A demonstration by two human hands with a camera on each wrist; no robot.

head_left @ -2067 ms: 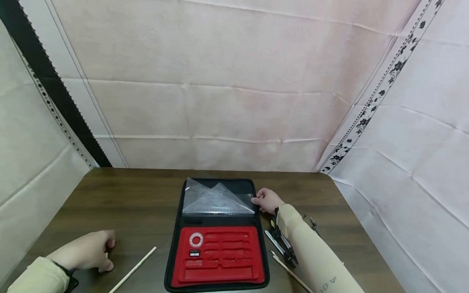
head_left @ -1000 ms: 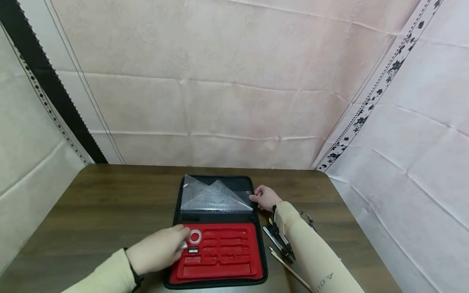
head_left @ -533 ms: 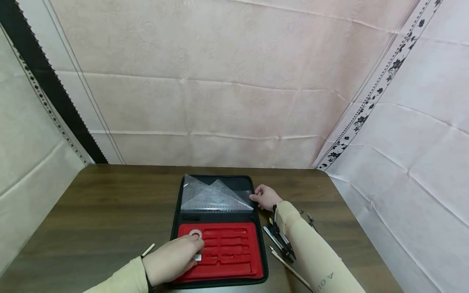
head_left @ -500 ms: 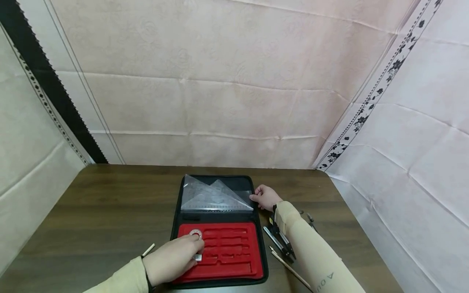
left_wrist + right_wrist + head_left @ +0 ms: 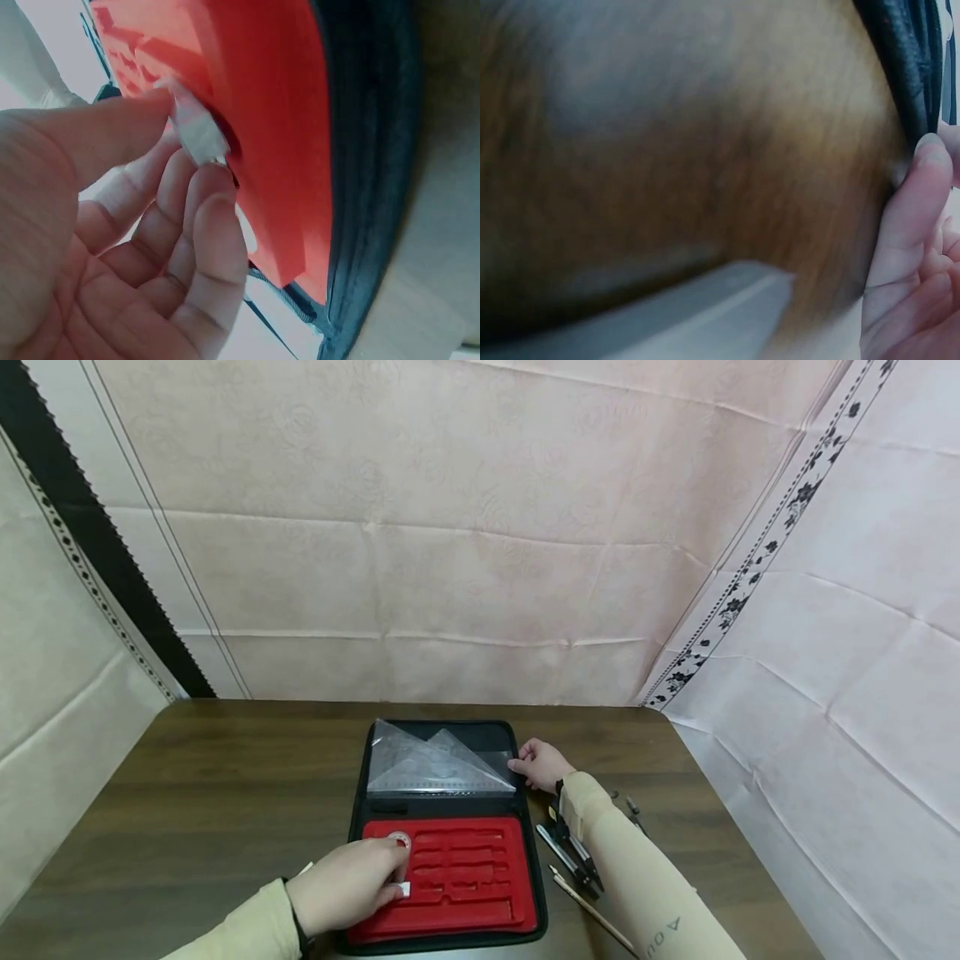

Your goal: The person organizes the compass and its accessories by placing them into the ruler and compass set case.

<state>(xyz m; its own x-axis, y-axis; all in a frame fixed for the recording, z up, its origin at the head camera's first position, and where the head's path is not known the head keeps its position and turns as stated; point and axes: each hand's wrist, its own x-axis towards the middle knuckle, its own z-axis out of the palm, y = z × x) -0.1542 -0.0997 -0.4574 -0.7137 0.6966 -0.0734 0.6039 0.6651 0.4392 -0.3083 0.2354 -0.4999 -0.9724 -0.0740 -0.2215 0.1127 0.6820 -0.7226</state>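
The left hand (image 5: pixel 347 885) pinched a small white eraser (image 5: pixel 196 132) between thumb and fingertips, against the red tray (image 5: pixel 480 885) beneath it. Beyond lay the case's clear sleeve (image 5: pixel 438 764). The right hand (image 5: pixel 540 764), fingers curled, touched the black case (image 5: pixel 528 827) at its edge.

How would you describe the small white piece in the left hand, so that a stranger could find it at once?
On the brown table lies an open black case with a red tray. At the tray's left side, the left hand pinches the small white piece. It is the only white block there, just below the pink ring.
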